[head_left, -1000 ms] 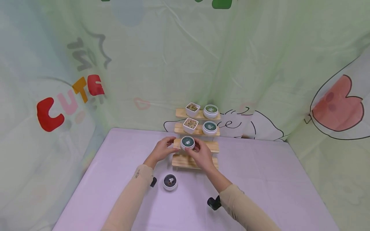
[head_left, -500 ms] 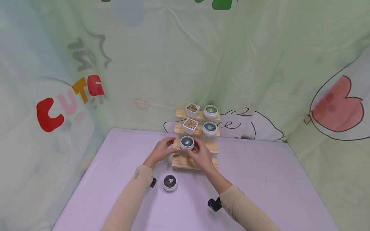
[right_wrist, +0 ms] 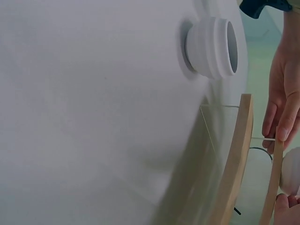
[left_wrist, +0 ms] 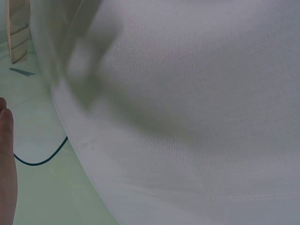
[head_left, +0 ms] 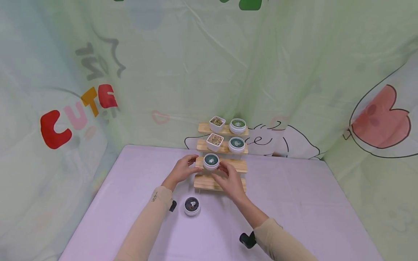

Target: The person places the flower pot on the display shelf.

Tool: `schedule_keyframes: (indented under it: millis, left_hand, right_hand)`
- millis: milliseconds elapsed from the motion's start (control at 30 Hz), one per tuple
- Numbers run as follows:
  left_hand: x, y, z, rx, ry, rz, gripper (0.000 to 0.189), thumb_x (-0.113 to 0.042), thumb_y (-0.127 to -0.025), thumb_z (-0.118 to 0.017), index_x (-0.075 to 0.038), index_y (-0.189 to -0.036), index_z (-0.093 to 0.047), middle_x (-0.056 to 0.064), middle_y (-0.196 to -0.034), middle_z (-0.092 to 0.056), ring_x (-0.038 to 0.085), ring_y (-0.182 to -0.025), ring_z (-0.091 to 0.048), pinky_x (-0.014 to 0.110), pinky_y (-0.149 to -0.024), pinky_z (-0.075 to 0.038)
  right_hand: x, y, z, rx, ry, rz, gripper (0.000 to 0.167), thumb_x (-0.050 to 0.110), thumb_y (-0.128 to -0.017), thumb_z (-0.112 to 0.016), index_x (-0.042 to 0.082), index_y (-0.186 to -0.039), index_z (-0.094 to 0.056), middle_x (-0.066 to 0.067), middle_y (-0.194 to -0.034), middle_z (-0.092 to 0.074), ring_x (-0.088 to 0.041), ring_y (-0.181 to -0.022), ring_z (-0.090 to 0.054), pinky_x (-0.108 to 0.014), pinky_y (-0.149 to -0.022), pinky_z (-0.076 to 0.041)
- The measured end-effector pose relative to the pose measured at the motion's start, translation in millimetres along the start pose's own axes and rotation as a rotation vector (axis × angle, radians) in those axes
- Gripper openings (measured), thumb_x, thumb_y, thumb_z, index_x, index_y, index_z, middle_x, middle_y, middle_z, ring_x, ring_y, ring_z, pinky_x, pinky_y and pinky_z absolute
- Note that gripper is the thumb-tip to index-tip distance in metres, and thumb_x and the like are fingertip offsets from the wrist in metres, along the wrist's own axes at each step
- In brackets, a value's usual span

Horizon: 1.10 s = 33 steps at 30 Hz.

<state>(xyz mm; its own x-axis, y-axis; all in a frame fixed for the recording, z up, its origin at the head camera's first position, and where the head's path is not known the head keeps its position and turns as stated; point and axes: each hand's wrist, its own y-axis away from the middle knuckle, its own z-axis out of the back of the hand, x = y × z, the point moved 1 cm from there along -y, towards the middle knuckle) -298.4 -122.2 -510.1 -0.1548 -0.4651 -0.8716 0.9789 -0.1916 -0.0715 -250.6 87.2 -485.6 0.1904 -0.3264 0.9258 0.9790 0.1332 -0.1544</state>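
Note:
In the head view, a white round jar [head_left: 211,161] with a dark green top and pale marking stands on the third plank down of a tiered wooden stand [head_left: 236,166]. My left hand [head_left: 181,169] holds the left end of that plank; the right wrist view shows its thumb [right_wrist: 284,129] against the plank's end. Beside the jar, my right hand [head_left: 231,180] has thumb and fingers parted, fingertips close to the jar's right side. The left wrist view shows only a strip of my left hand [left_wrist: 7,159] and part of the stand [left_wrist: 18,33].
Two square white cups, one [head_left: 214,141] per plank, hold dry bits on the upper two planks. Next to them sit two round jars, one green-topped [head_left: 238,125], one teal-topped [head_left: 236,144]. Another round jar [head_left: 191,206] with a dark top stands on the tablecloth [head_left: 294,206] in front.
My right hand has let go of the round jar and drawn slightly back toward me, its thumb now off the jar. The left hand has stayed at the plank's end.

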Motion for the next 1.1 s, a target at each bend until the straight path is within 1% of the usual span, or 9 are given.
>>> schedule_keyframes:
  millis: [233,400,533,767,867,967,1100]
  left_hand:
    - [-0.9,0.5,0.6,0.009,-0.006,0.015,0.063,-0.014,-0.084,-0.078,0.004,-0.137,-0.050,0.019,-0.134,-0.055,0.032,-0.127,-0.051,0.035,-0.110,-0.044]
    - [-1.3,0.5,0.5,0.003,0.005,0.004,0.062,-0.012,-0.084,-0.078,0.006,-0.136,-0.050,0.021,-0.133,-0.055,0.033,-0.127,-0.051,0.037,-0.110,-0.044]
    - [-1.2,0.5,0.3,0.002,0.008,0.006,0.062,-0.012,-0.083,-0.078,0.005,-0.136,-0.050,0.020,-0.133,-0.055,0.033,-0.127,-0.051,0.038,-0.111,-0.043]
    - [-0.4,0.1,-0.1,0.000,-0.001,0.009,0.062,-0.013,-0.084,-0.078,0.004,-0.137,-0.050,0.020,-0.134,-0.055,0.032,-0.128,-0.051,0.036,-0.111,-0.043]
    - [0.3,-0.2,-0.4,0.001,0.000,0.010,0.062,-0.014,-0.084,-0.078,0.004,-0.137,-0.050,0.019,-0.134,-0.055,0.031,-0.128,-0.051,0.036,-0.111,-0.043]
    - [1.4,-0.7,-0.9,0.001,-0.002,0.013,0.062,-0.014,-0.084,-0.078,0.003,-0.137,-0.050,0.018,-0.134,-0.055,0.031,-0.127,-0.051,0.035,-0.111,-0.043]
    - [2.2,-0.6,-1.1,-0.001,-0.007,0.005,0.062,-0.014,-0.084,-0.078,0.004,-0.137,-0.050,0.019,-0.134,-0.056,0.031,-0.127,-0.051,0.035,-0.110,-0.044]
  right_hand:
    - [1.9,17.0,1.7,0.024,-0.007,-0.043,0.061,0.008,-0.086,-0.074,-0.006,-0.137,-0.045,-0.021,-0.138,-0.051,-0.033,-0.128,-0.050,-0.031,-0.109,-0.044]
    - [0.6,26.3,1.9,0.031,-0.028,-0.036,0.058,0.007,-0.086,-0.074,-0.008,-0.135,-0.047,-0.022,-0.136,-0.052,-0.036,-0.127,-0.051,-0.033,-0.109,-0.044]
    - [-3.0,32.7,0.7,0.040,-0.044,-0.033,0.057,0.005,-0.085,-0.075,-0.007,-0.134,-0.049,-0.023,-0.133,-0.054,-0.036,-0.125,-0.052,-0.034,-0.108,-0.046]
    - [-7.8,44.0,-2.1,0.069,0.010,-0.015,0.055,0.009,-0.085,-0.077,-0.004,-0.132,-0.051,-0.020,-0.130,-0.056,-0.033,-0.120,-0.057,-0.034,-0.104,-0.049]
    - [-9.8,48.6,-2.9,0.074,0.004,-0.002,0.055,0.007,-0.084,-0.077,-0.004,-0.132,-0.052,-0.019,-0.130,-0.057,-0.032,-0.120,-0.057,-0.034,-0.105,-0.049]
    - [-12.7,53.2,-3.2,0.080,-0.015,0.021,0.055,0.005,-0.083,-0.077,-0.006,-0.131,-0.052,-0.020,-0.130,-0.057,-0.033,-0.121,-0.056,-0.036,-0.106,-0.048]
    - [-17.7,57.8,-3.6,0.092,-0.026,0.019,0.055,0.005,-0.083,-0.077,-0.006,-0.131,-0.052,-0.021,-0.131,-0.056,-0.034,-0.122,-0.055,-0.035,-0.107,-0.047]
